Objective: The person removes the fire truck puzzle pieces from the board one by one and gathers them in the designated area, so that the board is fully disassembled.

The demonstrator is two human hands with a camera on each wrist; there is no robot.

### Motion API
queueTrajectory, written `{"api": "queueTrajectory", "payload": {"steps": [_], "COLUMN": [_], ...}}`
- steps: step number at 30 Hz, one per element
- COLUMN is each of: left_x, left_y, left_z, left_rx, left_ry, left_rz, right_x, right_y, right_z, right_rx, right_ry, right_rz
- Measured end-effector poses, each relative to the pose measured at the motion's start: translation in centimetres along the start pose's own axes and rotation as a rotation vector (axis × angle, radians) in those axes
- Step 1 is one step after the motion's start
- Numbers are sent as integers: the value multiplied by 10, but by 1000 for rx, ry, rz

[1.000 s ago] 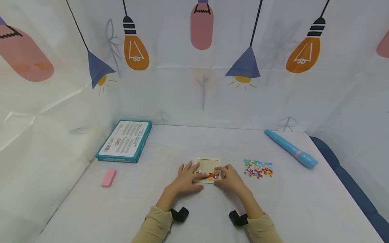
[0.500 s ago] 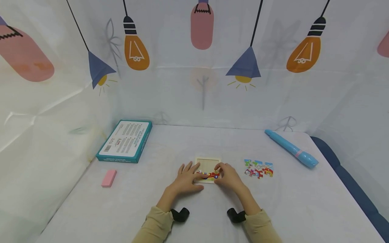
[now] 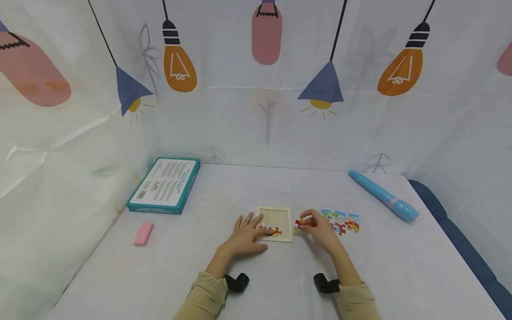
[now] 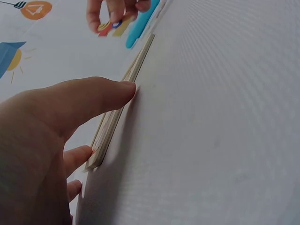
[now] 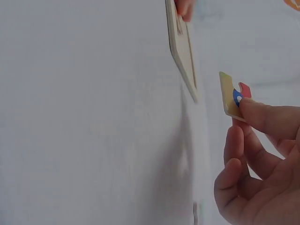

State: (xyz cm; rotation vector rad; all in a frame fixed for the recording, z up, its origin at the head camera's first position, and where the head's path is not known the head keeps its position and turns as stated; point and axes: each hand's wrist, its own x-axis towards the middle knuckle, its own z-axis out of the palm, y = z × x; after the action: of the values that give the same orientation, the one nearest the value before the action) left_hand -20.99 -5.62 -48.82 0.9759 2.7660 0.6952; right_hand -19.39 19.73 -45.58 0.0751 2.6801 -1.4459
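My left hand lies with spread fingers over the left side of a small wooden puzzle tray. Its fingertips rest across red and yellow puzzle pieces along the tray's near edge; the thumb extends beside that edge. Just right of the tray, my right hand pinches one puzzle piece between thumb and fingers. That piece shows yellow, red and a blue round patch, and it is held up off the table in the right wrist view. The tray's upper part shows bare wood.
Several loose colourful puzzle pieces lie together right of the tray, partly behind the right hand. A teal-edged box sits at the back left, a pink block nearer. At the back right lies a light blue tapered object.
The right hand has lifted a puzzle piece out of the tray's near right corner and carried it rightward, past the tray's edge. The left hand has stayed in place.
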Motion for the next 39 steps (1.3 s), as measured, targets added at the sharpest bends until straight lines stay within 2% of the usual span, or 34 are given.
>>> {"api": "queueTrajectory", "payload": {"steps": [10, 20, 31, 39], "left_x": [-1, -1, -1, 0], "left_y": [0, 0, -1, -1], "left_z": [-1, 1, 3, 3], "left_rx": [-62, -53, -37, -32], "left_ry": [5, 10, -1, 1], "left_rz": [6, 2, -3, -8], "right_x": [-12, -26, -37, -36], "right_y": [26, 50, 68, 71], "right_z": [-39, -69, -92, -97], "right_rx": [-11, -53, -78, -139], "right_ry": [65, 129, 88, 130], "right_rz": [24, 61, 211, 241]}}
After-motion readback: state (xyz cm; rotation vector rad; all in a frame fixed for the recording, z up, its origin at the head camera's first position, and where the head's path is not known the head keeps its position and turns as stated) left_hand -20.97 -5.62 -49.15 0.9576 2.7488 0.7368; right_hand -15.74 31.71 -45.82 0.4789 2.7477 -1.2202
